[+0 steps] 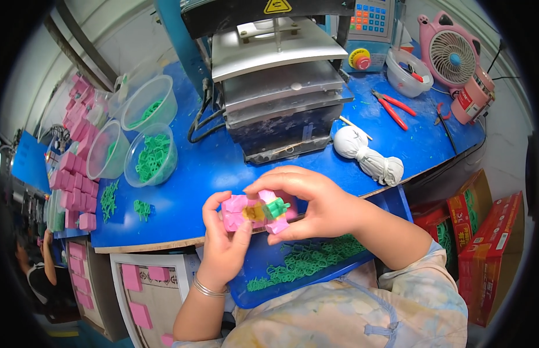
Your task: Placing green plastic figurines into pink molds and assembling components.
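Left hand [223, 252] grasps the pink block [233, 212] at 9 o'clock; right hand [319, 203] grips its 3 o'clock end, where a green piece [275, 208] shows. Press [284, 116]: 12 o'clock.

There are two foreground hands [223, 243] [319, 200], one press [281, 87], one fan [453, 52], one cloth bundle [368, 158] and two green piles [109, 203] [142, 210].

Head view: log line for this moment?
left hand: pink block, left end | right hand: right end, beside green piece | blue tray: green parts
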Available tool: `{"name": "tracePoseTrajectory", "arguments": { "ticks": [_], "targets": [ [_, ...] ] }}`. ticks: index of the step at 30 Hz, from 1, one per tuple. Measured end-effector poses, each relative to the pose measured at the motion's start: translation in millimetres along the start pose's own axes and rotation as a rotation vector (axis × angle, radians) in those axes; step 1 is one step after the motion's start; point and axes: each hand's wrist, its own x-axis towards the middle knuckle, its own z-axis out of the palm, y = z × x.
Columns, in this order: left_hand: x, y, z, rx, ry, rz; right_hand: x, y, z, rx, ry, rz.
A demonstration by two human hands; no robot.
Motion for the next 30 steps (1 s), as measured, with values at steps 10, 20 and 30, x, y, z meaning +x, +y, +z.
{"name": "tracePoseTrajectory", "arguments": {
  "ticks": [10,20,30],
  "targets": [
    [-4.0,34.8,14.7,0.949,0.084,0.509,-26.8,-38.0,-14.9,0.168,0.050,0.060],
    [-44.9,22.0,29.2,0.348,-0.148,0.314,-49.9,-41.3,-0.4,0.239,-0.256,0.046],
    [-79.6,-0.5,21.7,0.292,-0.221,-0.077,-67.7,-43.8,31.2,0.131,-0.358,0.390]
  ]
}}
